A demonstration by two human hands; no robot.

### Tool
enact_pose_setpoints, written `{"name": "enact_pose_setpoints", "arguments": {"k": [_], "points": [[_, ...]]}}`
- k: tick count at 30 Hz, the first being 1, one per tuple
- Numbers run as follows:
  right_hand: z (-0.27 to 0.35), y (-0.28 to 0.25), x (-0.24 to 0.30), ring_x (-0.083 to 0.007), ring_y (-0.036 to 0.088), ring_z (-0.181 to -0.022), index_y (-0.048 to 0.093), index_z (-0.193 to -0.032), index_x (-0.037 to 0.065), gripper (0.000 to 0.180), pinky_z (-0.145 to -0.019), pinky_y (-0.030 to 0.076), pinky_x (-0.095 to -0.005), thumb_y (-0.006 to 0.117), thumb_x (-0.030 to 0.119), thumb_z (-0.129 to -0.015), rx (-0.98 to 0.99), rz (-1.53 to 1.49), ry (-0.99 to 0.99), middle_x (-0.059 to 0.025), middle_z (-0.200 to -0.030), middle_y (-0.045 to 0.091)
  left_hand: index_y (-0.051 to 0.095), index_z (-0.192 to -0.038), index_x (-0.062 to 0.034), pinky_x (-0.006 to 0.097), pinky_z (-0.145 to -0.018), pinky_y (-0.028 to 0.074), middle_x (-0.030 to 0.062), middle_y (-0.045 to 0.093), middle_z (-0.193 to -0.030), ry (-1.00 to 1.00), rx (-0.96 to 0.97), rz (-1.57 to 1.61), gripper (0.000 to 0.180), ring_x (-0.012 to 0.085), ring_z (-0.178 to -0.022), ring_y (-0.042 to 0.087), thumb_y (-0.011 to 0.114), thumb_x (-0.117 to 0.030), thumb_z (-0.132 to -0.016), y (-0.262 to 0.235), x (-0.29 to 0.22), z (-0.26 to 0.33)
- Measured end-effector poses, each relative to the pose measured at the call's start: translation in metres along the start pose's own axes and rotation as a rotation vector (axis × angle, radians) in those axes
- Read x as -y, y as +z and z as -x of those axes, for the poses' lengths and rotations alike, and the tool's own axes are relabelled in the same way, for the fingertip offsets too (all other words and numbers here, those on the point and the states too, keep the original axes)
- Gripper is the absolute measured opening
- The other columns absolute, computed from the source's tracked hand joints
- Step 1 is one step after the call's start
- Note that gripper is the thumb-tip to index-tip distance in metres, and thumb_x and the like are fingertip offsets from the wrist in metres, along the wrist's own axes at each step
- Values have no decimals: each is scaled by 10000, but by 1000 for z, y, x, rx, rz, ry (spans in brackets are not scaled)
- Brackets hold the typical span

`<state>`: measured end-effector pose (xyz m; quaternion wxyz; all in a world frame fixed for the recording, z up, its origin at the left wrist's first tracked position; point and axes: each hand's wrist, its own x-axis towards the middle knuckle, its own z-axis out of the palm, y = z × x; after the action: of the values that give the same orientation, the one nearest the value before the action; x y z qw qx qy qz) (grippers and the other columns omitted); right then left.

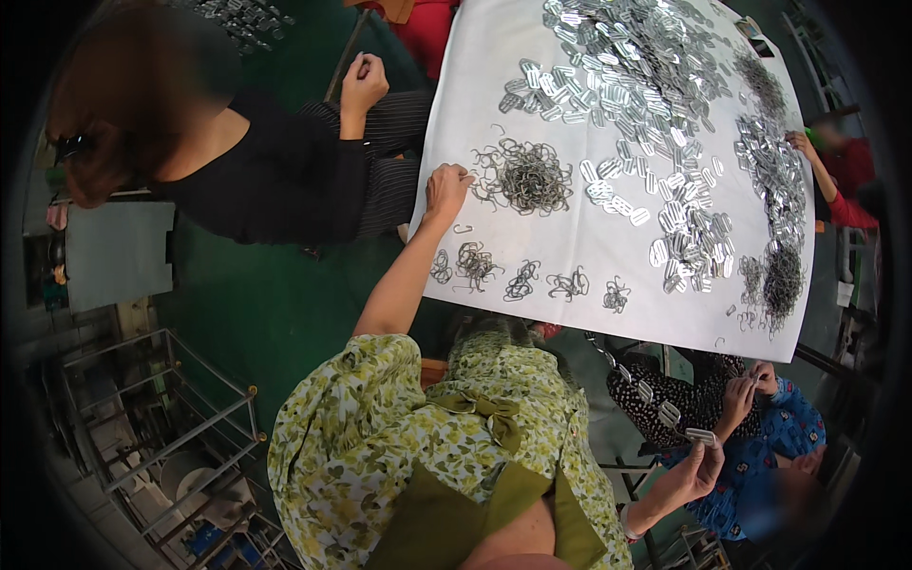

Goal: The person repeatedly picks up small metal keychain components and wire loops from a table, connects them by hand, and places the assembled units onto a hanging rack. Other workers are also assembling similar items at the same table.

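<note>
My left hand [446, 193] reaches over the table's left edge. Its fingertips are drawn together beside a pile of wire hooks [534, 179]; whatever they pinch is too small to make out. Low on the right, away from the table, my right hand [692, 475] pinches a slotted metal plate [700, 436] between thumb and fingers. From that plate a chain of linked slotted plates [669, 413] runs up and left toward the table's near edge. Several small heaps of hooks [522, 281] lie in a row along that edge.
The white-covered table [513, 95] bears a large spread of loose slotted plates [655, 71]. More plates and hooks [784, 275] lie along its right side. Co-workers sit at the left [285, 161], right [841, 180] and lower right [788, 418]. A metal rack [180, 418] stands lower left.
</note>
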<state>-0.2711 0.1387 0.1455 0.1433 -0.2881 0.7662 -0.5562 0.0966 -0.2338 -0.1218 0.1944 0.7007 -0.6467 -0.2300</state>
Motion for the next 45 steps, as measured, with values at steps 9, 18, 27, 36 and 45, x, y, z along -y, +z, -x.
{"name": "enact_pose_setpoints", "arguments": {"k": [9,18,27,36,45], "points": [[-1,-6,-7,-126,550,-855,630,-981,-39,106,-761,447,-272,631,7,-885,-24,-61,-66,-87,-989,604,674,-948,-19,458,-809,512,200,668,-971,-156,126,-35,178,387,-943,636,608,-155,-853,-2,-12,-12],[-4,-35,-13,-144,587,-903,630,-997,-52,115,-842,482,-285,616,-15,-889,2,-125,-68,-105,-1022,626,680,-995,59,253,-534,564,114,680,-775,-210,248,608,191,129,-621,643,650,-34,-830,-2,-18,-34],[-1,-42,-16,-161,564,-907,615,-971,-50,84,-831,466,-298,598,-28,-891,16,-171,-99,-124,-1009,607,740,-990,-94,375,-771,541,130,718,-926,-189,78,69,212,282,-868,691,706,-119,-782,0,-12,-43],[5,-48,-12,-165,551,-915,612,-960,-34,81,-830,460,-302,610,0,-887,-35,-94,-52,-107,-973,609,741,-947,-143,420,-832,504,138,663,-950,132,-37,-135,169,318,-929,631,689,-115,-789,14,-26,-39],[6,-51,-27,-193,540,-845,604,-861,-61,136,-774,429,-289,599,-127,-742,-185,-203,25,-94,-868,579,632,-1015,30,422,-834,467,213,649,-960,295,-139,-185,221,369,-905,612,490,-99,-904,17,-33,-38]]}}
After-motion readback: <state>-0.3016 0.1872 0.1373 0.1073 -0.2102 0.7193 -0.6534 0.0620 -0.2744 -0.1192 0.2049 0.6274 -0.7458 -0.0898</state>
